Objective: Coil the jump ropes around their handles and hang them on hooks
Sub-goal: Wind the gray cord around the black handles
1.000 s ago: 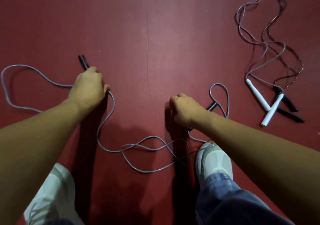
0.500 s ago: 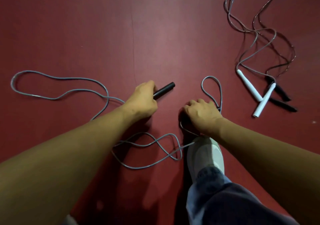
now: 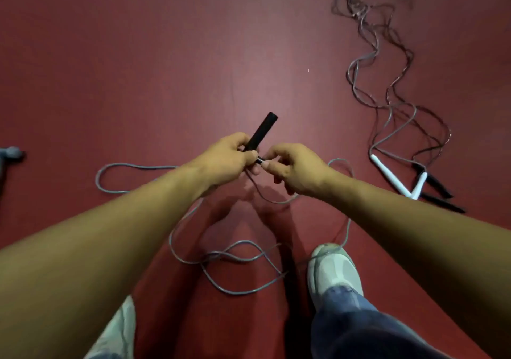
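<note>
I'm watching the left hand (image 3: 229, 162) gripping the black handle (image 3: 261, 130) above the floor (image 3: 166, 68). The right hand (image 3: 293, 170) is pinching what looks like the rope (image 3: 237, 292) at the handle's base, with slack lying looped below.

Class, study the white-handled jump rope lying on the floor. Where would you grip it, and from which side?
Grip the white handles where their near ends meet in a V, coming from above, near side. One grip likely spans both there; cord leaves the far ends, black handles crowd the right.
</note>
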`<action>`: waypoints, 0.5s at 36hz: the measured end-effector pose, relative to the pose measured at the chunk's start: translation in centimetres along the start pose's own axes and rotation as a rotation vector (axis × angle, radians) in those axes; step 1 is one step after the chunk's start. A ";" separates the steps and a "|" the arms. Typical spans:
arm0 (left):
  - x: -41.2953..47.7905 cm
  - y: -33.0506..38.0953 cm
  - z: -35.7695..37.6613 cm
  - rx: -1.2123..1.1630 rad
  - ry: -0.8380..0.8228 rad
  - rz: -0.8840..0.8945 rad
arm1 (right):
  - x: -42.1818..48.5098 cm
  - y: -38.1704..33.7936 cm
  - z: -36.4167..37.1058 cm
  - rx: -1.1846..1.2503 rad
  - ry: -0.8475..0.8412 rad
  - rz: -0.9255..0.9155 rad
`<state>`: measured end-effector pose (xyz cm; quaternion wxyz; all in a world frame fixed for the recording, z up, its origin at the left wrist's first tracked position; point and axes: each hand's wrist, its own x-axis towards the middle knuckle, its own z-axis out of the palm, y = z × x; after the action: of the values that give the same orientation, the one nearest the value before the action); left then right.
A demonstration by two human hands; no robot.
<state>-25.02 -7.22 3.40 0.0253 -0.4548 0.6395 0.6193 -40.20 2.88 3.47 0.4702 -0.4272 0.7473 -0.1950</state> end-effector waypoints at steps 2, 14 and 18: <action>-2.3 2.2 -2.9 0.075 -0.008 0.079 | -1.0 -4.2 -1.8 0.056 -0.043 0.008; -24.1 14.6 -14.7 0.261 0.289 0.213 | -14.2 -24.0 -8.6 0.473 -0.435 0.077; -30.5 14.6 -15.7 0.118 0.413 0.189 | -19.2 -27.4 -8.2 0.502 -0.290 -0.013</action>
<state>-7.81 -5.88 36.41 -0.1376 -0.5074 0.7061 0.4743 -31.17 2.39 36.71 0.6619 -0.3255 0.5979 -0.3139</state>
